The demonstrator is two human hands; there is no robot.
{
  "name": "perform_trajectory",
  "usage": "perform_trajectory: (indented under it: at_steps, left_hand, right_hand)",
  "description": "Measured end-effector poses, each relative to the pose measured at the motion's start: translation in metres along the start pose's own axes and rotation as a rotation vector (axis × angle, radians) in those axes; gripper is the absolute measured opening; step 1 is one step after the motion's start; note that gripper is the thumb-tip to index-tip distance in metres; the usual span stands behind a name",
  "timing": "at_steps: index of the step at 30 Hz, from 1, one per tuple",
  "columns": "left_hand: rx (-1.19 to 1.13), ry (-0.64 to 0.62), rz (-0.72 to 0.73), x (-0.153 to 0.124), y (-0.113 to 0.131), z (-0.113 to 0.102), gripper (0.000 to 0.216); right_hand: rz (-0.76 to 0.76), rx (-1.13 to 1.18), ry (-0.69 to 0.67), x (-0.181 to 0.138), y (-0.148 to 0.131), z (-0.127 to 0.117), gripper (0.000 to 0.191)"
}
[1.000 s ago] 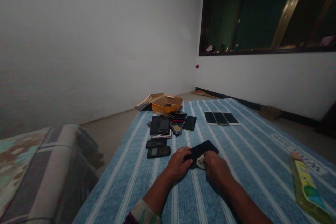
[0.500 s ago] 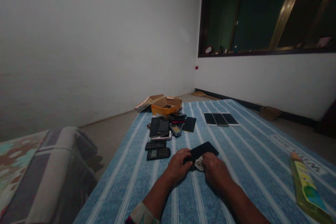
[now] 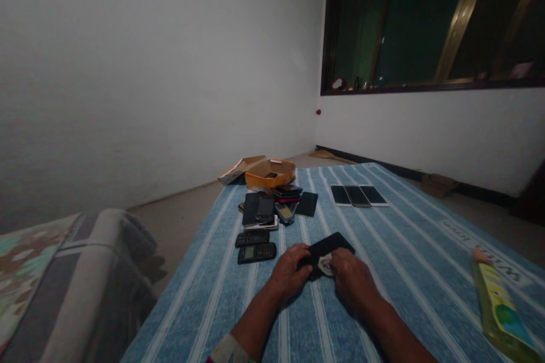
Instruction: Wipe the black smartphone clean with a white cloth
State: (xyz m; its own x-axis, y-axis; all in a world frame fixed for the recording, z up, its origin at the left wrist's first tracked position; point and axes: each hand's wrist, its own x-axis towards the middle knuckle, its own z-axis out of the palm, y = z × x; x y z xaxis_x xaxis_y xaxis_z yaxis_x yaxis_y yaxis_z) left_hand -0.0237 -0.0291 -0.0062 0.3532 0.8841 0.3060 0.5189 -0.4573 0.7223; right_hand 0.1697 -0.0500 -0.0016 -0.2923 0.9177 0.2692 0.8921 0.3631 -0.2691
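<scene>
A black smartphone (image 3: 331,243) lies on the blue striped cloth (image 3: 395,261) in front of me. My left hand (image 3: 290,270) grips its near left end. My right hand (image 3: 351,279) presses a small white cloth or pad (image 3: 325,265) against the phone's near edge. Both forearms rest on the cloth. Two small black keypad phones (image 3: 256,252) lie just left of my left hand.
A pile of several phones (image 3: 272,206) sits farther back, with an open orange box (image 3: 269,173) behind it. Three smartphones (image 3: 358,195) lie side by side at the back right. A yellow-green packet (image 3: 498,309) lies at the right. Rolled bedding (image 3: 76,283) is at the left.
My hands stay on the black phone with only small shifts. The view has tilted slightly.
</scene>
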Motion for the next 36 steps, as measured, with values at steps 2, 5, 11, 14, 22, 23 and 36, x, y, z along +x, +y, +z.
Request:
perform_trajectory:
  at_steps: [2, 5, 11, 14, 22, 23, 36]
  left_hand:
    - [-0.002, -0.001, -0.004, 0.000, -0.002, 0.001, 0.027]
    - [0.007, -0.001, -0.007, 0.000, -0.003, 0.001, 0.027]
    - [0.000, 0.003, -0.004, 0.001, 0.004, -0.001, 0.023]
    - [0.002, 0.003, -0.008, 0.000, 0.004, -0.001, 0.024]
    - [0.005, 0.010, -0.015, 0.000, -0.001, 0.001, 0.030]
    - [0.009, 0.011, -0.015, 0.000, 0.000, 0.000, 0.029]
    - [0.022, 0.007, -0.020, -0.001, -0.004, 0.001, 0.030]
  right_hand:
    - [0.068, -0.024, 0.006, 0.002, 0.008, -0.002, 0.029]
    - [0.083, -0.042, 0.020, 0.001, 0.008, 0.000, 0.030]
    - [-0.089, 0.024, 0.021, -0.004, -0.013, 0.013, 0.025]
    - [-0.051, 0.021, 0.026, -0.001, -0.005, 0.010, 0.026]
    - [0.069, -0.046, 0.038, 0.002, 0.010, 0.005, 0.030]
    - [0.037, -0.034, 0.038, 0.001, 0.006, 0.007, 0.029]
    - [0.023, -0.008, 0.049, 0.000, 0.001, 0.008, 0.029]
